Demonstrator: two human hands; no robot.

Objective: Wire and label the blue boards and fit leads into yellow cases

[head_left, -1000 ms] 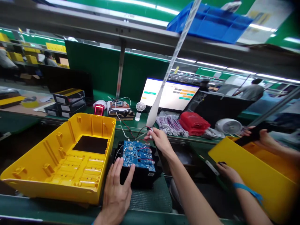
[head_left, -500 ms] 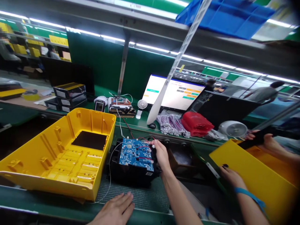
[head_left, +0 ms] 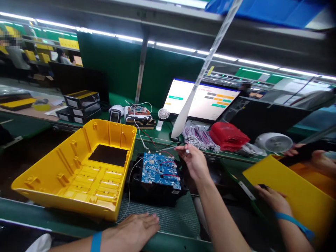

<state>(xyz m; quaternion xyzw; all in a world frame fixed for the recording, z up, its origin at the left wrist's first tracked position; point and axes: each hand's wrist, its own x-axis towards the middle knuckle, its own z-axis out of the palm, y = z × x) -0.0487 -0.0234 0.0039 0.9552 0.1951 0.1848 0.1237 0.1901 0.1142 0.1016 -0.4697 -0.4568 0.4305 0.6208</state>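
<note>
Head view: my hands near a blue circuit board [head_left: 160,170] atop a black pack [head_left: 154,194].
My right hand [head_left: 196,162] pinches a white connector [head_left: 187,151] beside the board's far right corner; my left hand [head_left: 132,230], fingers straight and together, is over the green mat's [head_left: 183,214] near edge. A yellow housing [head_left: 78,208] sits left.

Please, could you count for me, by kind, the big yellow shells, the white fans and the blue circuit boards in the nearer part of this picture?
Yellow shells: 2
White fans: 2
Blue circuit board: 1
Total: 5
</note>
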